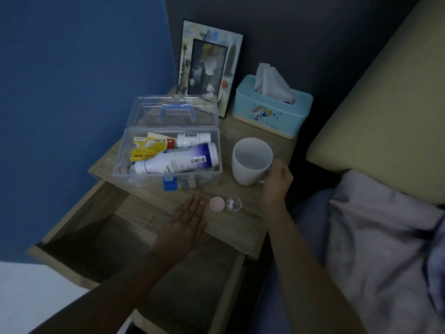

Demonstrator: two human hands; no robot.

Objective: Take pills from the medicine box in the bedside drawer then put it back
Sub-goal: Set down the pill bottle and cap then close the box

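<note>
The clear medicine box [125,150] stands on the bedside table with its lid [173,112] tipped open behind it. Inside lie a big white bottle [175,159], a smaller white bottle [193,139] and a yellow pack [144,153]. Near the table's front edge sit a small clear cup holding two white pills [234,203] and a pink cap [217,203] to its left. My left hand [186,221] rests flat, fingers together, beside the pink cap. My right hand [277,182] grips the handle of a white mug [251,160] standing right of the box.
The drawer [134,249] under the table top is pulled out and looks bare inside. A blue tissue box [272,109] and a picture frame [207,66] stand at the back. A bed with a pillow [385,237] lies to the right.
</note>
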